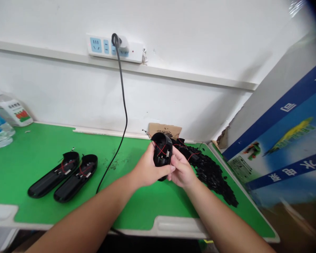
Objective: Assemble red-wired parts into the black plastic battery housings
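Note:
A black plastic shell (pixel 160 140) with red and black wires inside is held upright above the green table (pixel 131 207). My left hand (pixel 149 168) is wrapped round its left side, the thumb lying across its lower front. On the shell's right edge, my right hand (pixel 181 168) has its fingers closed near the lower part; whether they pinch a small piece cannot be made out. Two similar black shells with red wires, one farther left (pixel 54 175) and one beside it (pixel 76 179), lie on the table to the left.
Many small black parts (pixel 213 172) are heaped at the right, near a small cardboard box (pixel 171 129). A black cable (pixel 124 105) hangs from a wall power strip (pixel 134 51) across the table. Bottles (pixel 13 109) stand far left; a large printed box (pixel 284 140) stands right.

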A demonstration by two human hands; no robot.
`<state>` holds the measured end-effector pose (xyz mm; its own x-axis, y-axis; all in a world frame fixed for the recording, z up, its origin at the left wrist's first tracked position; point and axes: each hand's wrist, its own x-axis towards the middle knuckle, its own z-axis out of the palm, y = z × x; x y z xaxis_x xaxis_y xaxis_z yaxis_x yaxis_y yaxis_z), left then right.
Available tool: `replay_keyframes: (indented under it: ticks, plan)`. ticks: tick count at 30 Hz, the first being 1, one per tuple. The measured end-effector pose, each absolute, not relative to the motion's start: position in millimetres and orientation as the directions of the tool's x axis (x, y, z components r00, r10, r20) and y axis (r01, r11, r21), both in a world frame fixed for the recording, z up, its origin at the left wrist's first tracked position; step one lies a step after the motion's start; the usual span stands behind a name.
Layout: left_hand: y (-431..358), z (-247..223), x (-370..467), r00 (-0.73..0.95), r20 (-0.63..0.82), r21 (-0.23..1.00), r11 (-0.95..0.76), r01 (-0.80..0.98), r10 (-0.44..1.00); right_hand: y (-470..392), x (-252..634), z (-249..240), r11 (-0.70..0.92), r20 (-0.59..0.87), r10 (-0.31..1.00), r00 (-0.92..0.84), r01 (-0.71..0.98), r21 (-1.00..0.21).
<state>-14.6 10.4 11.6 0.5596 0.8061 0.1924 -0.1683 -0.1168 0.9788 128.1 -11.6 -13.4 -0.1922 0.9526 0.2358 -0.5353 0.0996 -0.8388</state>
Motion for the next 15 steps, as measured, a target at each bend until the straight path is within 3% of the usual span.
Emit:
replay_keyframes:
  ticks: [5, 15]
  plan:
    - [5, 14, -12, 0.616, 0.126, 0.98, -0.001, -0.199, 0.777, -16, 122, -17, 0.102, 0.206, 0.971, -0.118, -0.574, -0.813]
    - [2, 15, -8, 0.619, 0.071, 0.979, 0.063, -0.193, 0.782, -18, 115, -18, 0.122, 0.149, 0.989, 0.004, -0.598, -0.792]
